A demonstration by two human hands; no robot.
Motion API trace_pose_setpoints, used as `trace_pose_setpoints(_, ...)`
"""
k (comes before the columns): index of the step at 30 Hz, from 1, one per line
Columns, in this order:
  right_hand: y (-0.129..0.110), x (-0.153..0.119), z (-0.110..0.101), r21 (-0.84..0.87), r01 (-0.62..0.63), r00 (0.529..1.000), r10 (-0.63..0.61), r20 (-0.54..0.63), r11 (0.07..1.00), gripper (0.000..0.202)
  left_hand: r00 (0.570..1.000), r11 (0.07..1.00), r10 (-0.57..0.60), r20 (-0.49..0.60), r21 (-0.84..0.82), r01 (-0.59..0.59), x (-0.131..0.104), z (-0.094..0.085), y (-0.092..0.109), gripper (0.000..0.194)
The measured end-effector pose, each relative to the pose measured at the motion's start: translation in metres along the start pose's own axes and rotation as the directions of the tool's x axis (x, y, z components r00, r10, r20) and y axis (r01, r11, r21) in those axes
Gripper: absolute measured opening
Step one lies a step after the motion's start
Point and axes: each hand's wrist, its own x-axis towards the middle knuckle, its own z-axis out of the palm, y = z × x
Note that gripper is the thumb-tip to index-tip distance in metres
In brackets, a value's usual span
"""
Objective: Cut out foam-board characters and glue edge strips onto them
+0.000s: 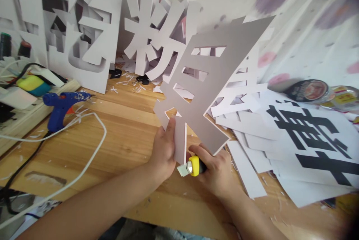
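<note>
A foam board cutout of a character (215,94), pale grey with several slots through it, stands tilted above the table. My left hand (164,150) grips its lower strip, thumb on the near face. In my right hand (217,169) is a yellow and black utility knife (196,165), its short blade pointing left beside the bottom end of that strip. Whether the blade touches the board, I cannot tell. The right fingers lie close under the cutout's lower right leg.
Left, a blue glue gun (60,107) leans by a wooden ledge, with a white cable (101,120) looping across the wooden table (126,128). Behind stand a white stencil board (112,38) and another white cutout (144,27). Printed sheets (294,180) and a bottle (308,90) lie right.
</note>
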Motion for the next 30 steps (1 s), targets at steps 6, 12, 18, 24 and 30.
trace_pose_setpoints(6,0.007,0.003,-0.001,-0.024,-0.029,0.999,0.028,-0.040,0.999,0.009,0.997,0.993,0.072,-0.017,0.094,-0.071,-0.005,0.002,0.000,0.037)
trace_pose_setpoints(12,0.008,0.003,-0.006,0.016,-0.016,0.998,0.017,-0.063,1.000,0.010,0.991,0.987,0.130,0.012,0.098,-0.131,-0.005,0.004,0.000,0.035)
trace_pose_setpoints(18,-0.003,0.001,-0.006,0.038,0.040,0.998,-0.042,0.039,0.998,0.018,0.988,0.989,0.134,0.077,0.055,-0.139,-0.002,0.001,-0.001,0.034)
trace_pose_setpoints(24,-0.003,0.001,-0.004,0.030,0.024,0.998,-0.026,0.050,0.999,0.018,0.985,0.988,0.151,0.079,0.027,-0.154,-0.003,0.002,-0.002,0.031)
trace_pose_setpoints(30,-0.001,0.002,-0.002,0.025,0.029,0.999,-0.028,-0.016,0.999,0.012,0.996,0.998,0.057,0.071,0.037,-0.060,-0.003,0.001,-0.001,0.034)
